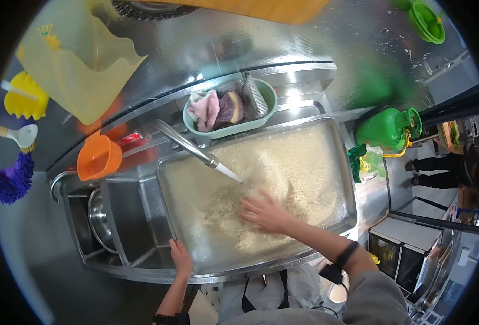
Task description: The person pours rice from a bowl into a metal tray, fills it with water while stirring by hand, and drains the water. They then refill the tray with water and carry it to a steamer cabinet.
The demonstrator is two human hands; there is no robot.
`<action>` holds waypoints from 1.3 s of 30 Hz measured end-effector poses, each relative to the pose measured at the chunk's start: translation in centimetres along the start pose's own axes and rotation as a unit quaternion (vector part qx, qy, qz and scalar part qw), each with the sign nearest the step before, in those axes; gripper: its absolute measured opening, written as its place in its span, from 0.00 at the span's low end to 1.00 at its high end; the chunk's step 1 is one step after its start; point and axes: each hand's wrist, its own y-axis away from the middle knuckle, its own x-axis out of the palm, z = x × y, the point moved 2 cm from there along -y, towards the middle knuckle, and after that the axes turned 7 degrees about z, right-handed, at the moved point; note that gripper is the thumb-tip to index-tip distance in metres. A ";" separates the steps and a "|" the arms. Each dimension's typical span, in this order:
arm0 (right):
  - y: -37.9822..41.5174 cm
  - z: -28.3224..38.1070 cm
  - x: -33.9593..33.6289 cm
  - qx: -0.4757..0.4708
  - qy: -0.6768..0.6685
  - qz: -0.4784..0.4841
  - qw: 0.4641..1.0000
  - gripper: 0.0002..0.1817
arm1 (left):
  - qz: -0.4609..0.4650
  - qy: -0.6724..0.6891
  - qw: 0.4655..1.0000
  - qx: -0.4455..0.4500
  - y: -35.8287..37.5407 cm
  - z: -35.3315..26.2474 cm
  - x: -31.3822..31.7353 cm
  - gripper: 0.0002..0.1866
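A large steel tray (351, 214) sits in the sink, filled with pale rice (299, 162) in cloudy water. My right hand (264, 212) lies flat in the rice with fingers spread, near the tray's middle. A tap (188, 145) reaches over the tray and a stream of water (230, 173) runs from its spout just left of that hand. My left hand (181, 258) grips the tray's near left rim.
A green basket (268, 97) with cloths and a scourer hangs on the sink's back edge. An orange funnel (99, 157) and a steel bowl (100, 219) sit at left. A green gas bottle (386, 129) stands at right, and a person's legs (437, 170) beyond it.
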 end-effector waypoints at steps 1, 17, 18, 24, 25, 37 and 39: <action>2.8 -0.2 -1.7 0.043 -0.069 -0.005 0.997 0.43 | 0.056 0.038 0.997 -0.021 -0.4 0.6 -0.2 0.11; 2.9 -3.4 0.4 0.277 -0.105 -0.023 0.955 0.45 | -0.027 -0.100 0.963 0.250 -19.0 -9.0 -1.9 0.20; 1.7 -3.7 0.5 0.248 -0.142 0.000 0.958 0.40 | -0.010 -0.075 0.959 0.273 -20.9 -10.2 -1.6 0.19; -4.4 -1.9 0.4 0.211 -0.221 0.051 0.951 0.21 | 0.208 0.008 0.953 0.222 -33.0 -9.6 2.0 0.18; -4.9 -1.3 0.5 0.193 -0.212 0.032 0.958 0.19 | 0.129 0.045 0.908 0.397 -35.4 -7.9 3.7 0.16; 7.1 -3.5 -1.0 0.254 -0.209 -0.083 0.941 0.48 | 0.198 0.023 0.959 0.203 -28.9 -12.0 0.7 0.12; 13.6 -4.9 0.8 0.366 -0.217 -0.125 0.896 0.53 | 0.198 0.066 0.947 0.246 -26.9 -12.3 0.3 0.15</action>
